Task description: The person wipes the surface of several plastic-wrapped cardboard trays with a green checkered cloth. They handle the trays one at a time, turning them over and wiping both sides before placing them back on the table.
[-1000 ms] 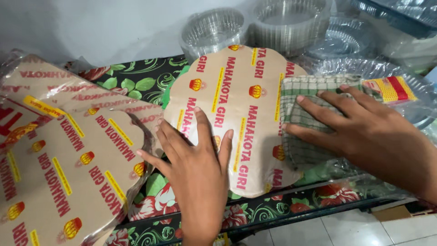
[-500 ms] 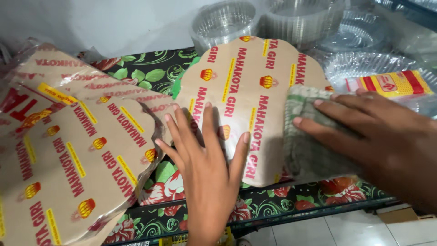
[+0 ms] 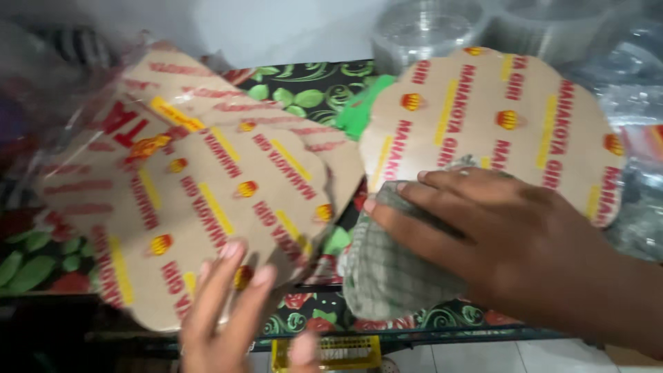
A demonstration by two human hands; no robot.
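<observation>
A round brown printed paper sheet [image 3: 511, 124] lies on the floral table cover [image 3: 304, 90]. My right hand [image 3: 504, 235] presses flat on a green checked cloth [image 3: 394, 276] at the sheet's lower left edge, near the table's front. My left hand [image 3: 228, 311] hovers at the table's front edge with fingers spread, holding nothing, its fingertips at the lower edge of a pile of similar printed brown sheets [image 3: 186, 186] on the left. The view is blurred by motion.
Stacks of clear plastic lids or containers [image 3: 442, 27] stand at the back right against a white wall. More clear plastic [image 3: 642, 193] lies at the far right. A yellow crate [image 3: 338, 352] shows below the table's front edge.
My right hand has slid the checked cloth left and toward the front across the round sheet. My left hand has come off that sheet and moved left to the pile.
</observation>
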